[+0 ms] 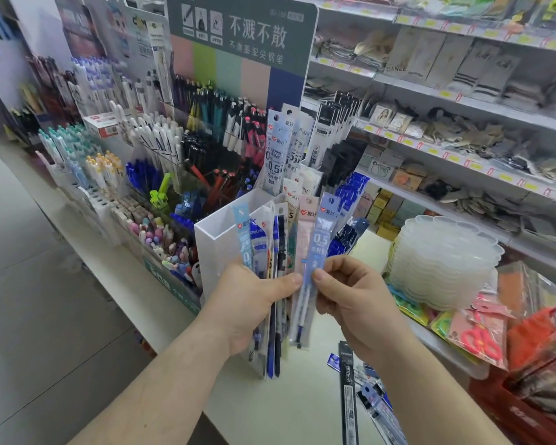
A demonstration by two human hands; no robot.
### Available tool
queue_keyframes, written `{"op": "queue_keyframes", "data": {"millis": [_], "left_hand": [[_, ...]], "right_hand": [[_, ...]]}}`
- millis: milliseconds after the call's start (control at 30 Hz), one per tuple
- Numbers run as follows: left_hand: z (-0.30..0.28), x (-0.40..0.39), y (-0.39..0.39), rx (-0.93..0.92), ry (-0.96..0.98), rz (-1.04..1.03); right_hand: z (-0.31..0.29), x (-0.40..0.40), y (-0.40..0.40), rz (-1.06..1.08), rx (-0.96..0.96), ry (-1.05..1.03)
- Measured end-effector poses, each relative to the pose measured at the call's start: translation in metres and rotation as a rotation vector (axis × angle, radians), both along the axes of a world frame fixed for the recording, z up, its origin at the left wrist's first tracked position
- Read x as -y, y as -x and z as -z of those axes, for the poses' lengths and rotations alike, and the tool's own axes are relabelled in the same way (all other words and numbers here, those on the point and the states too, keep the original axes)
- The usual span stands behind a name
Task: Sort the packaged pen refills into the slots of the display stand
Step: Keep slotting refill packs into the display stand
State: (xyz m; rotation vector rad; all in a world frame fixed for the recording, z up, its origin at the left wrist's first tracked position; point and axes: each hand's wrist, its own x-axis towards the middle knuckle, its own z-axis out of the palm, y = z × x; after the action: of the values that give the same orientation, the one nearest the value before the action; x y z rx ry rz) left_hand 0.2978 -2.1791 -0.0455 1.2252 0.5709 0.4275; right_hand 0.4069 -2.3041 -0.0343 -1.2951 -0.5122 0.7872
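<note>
My left hand point(254, 300) grips a fanned bundle of packaged pen refills point(270, 248) upright in front of the white display stand point(219, 239). My right hand point(350, 303) pinches one light-blue refill pack marked 0.5 point(318, 248) at the right edge of the bundle, thumb against it. The stand's slots behind hold more refill packs point(289, 146), white and blue, and black and dark-blue ones point(344, 175) to the right. Several loose refill packs point(347, 390) lie on the white counter near my right forearm.
Trays of pens point(161, 146) and erasers point(154, 229) fill the counter left of the stand. A stack of clear plastic trays point(443, 264) and pink scissors in packaging point(482, 342) sit to the right. Store shelves point(463, 101) run along the back right.
</note>
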Motion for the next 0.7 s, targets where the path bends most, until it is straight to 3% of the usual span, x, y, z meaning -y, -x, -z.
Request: {"op": "queue_keyframes", "data": {"millis": [167, 367, 567, 700], "left_hand": [[0.001, 0.001, 0.001, -0.035, -0.067, -0.005], [0.004, -0.003, 0.003, -0.094, -0.196, 0.043], [0.004, -0.014, 0.004, -0.084, -0.198, -0.135], [0.002, -0.015, 0.002, -0.081, -0.213, -0.142]], "right_hand": [[0.001, -0.002, 0.003, 0.043, 0.044, 0.080], [-0.001, 0.004, -0.003, -0.080, 0.058, 0.139], [0.002, 0.021, -0.036, 0.332, 0.086, 0.131], [0.009, 0.021, -0.043, 0.428, 0.191, 0.169]]}}
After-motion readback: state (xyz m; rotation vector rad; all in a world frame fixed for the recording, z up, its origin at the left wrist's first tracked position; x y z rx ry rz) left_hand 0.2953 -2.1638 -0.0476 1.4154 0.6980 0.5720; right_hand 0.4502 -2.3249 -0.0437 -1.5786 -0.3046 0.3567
